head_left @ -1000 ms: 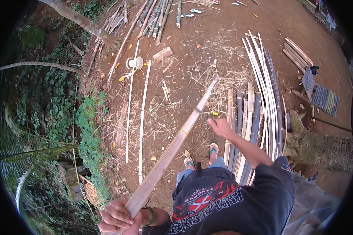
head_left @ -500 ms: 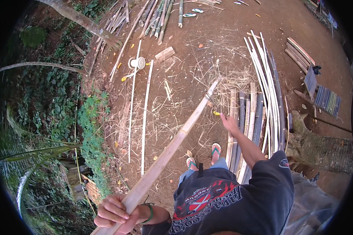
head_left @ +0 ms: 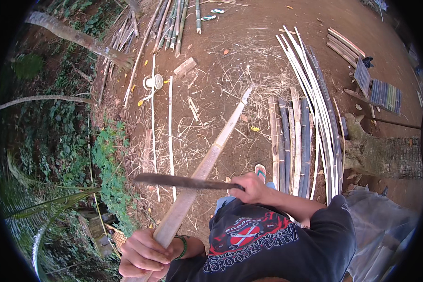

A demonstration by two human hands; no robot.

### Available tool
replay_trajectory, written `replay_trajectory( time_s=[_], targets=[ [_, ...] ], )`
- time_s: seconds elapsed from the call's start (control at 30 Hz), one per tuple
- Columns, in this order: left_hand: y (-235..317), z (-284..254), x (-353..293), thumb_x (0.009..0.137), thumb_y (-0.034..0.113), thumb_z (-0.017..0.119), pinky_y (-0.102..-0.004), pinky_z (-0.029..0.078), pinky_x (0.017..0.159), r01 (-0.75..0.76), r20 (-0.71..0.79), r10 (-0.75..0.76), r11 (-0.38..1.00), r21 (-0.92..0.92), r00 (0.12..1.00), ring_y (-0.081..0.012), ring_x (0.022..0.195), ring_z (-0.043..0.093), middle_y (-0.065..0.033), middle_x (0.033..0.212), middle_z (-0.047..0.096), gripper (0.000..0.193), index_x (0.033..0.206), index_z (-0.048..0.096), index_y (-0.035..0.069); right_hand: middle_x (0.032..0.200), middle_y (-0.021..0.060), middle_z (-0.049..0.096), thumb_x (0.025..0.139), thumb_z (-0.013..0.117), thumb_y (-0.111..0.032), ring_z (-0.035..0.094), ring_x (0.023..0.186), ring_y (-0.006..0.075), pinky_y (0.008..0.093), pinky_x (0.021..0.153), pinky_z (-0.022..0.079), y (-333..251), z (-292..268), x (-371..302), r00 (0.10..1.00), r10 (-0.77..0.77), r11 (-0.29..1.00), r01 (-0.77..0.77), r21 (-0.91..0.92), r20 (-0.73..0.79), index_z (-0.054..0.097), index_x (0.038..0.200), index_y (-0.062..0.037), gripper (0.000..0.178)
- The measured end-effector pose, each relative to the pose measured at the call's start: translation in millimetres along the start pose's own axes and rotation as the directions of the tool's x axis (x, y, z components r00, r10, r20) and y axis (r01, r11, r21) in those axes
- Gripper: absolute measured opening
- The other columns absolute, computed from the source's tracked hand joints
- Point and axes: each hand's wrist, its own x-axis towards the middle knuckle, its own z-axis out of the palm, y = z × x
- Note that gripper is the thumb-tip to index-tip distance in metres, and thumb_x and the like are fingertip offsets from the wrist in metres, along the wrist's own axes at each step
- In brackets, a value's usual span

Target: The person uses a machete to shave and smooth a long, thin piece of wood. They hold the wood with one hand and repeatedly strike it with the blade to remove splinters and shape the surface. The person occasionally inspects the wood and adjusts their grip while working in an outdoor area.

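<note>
In my left hand, a long split bamboo slat is gripped near its close end, slanting away to the upper right. Its far tip comes down at a pile of thin bamboo shavings. My right hand is closed round the handle of a machete in front of my shirt. The dark blade points left and crosses over the slat, roughly level; whether it touches the slat I cannot tell. A green braided band circles my left wrist.
Split bamboo lengths and pale thin strips lie to the right, beside a tree trunk. Two narrow strips and a white spool are on the left. Bamboo poles lie at the back; greenery borders the left.
My right hand has come back from beside the slat's far part toward my body. The machete blade now shows plainly across the slat. My left hand keeps its grip; the view has shifted slightly.
</note>
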Motion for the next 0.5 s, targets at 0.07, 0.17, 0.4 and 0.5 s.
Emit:
replay_trajectory(
  time_s=[0.07, 0.17, 0.4, 0.5],
  targets=[
    [-3.1, 6.0, 4.5, 0.083, 0.059, 0.070, -0.0140, 0.041, 0.033, -0.023, -0.006, 0.024, 0.997, 0.072, 1.000, -0.0048, 0.034, 0.052, 0.0018, 0.043, 0.054, 0.058, 0.065, 0.038, 0.014, 0.063, 0.0218, 0.061, 0.094, 0.055, -0.045, 0.063, 0.058, 0.0351, 0.0466, 0.057, 0.046, 51.0, 8.7, 9.3, 0.980, 0.175, 0.984, -0.172, 0.042, -0.093, 0.066, 0.079, 0.0013, 0.050],
    [-4.0, 5.6, 2.0, 0.084, 0.033, 0.074, -0.0197, 0.048, 0.037, 0.002, -0.019, 0.000, 0.992, 0.124, 1.000, -0.0092, 0.041, 0.058, -0.0014, 0.048, 0.057, 0.043, 0.068, 0.039, 0.012, 0.067, 0.0264, 0.063, 0.096, 0.045, -0.054, 0.064, 0.065, 0.0395, 0.0498, 0.065, 0.048, 158.2, -3.4, 28.7, 0.782, 0.574, 0.797, -0.602, -0.055, -0.243, 0.068, 0.078, 0.0043, 0.066],
    [2.3, 9.7, -4.8, 0.083, 0.061, 0.068, -0.0121, 0.039, 0.032, -0.025, -0.119, 0.043, 0.988, 0.153, 0.992, -0.0032, 0.034, 0.050, 0.0022, 0.043, 0.052, 0.060, 0.065, 0.036, 0.013, 0.059, 0.0232, 0.054, 0.097, 0.045, -0.051, 0.055, 0.052, 0.0325, 0.0490, 0.058, 0.044, 81.8, -15.3, 39.0, 0.947, 0.320, 0.944, -0.321, -0.079, -0.030, 0.061, 0.071, 0.0049, 0.063],
    [-7.0, 9.1, -1.8, 0.084, 0.070, 0.056, -0.0147, 0.032, 0.032, -0.089, -0.070, 0.090, 0.996, 0.020, 0.993, -0.0045, 0.034, 0.045, 0.0023, 0.045, 0.046, 0.062, 0.068, 0.038, 0.014, 0.065, 0.0253, 0.062, 0.097, 0.041, -0.056, 0.064, 0.061, 0.0404, 0.0474, 0.063, 0.050, 94.5, -20.2, 32.2, 0.996, -0.067, 0.993, 0.071, -0.090, 0.050, 0.068, 0.075, 0.0034, 0.069]
  ],
)
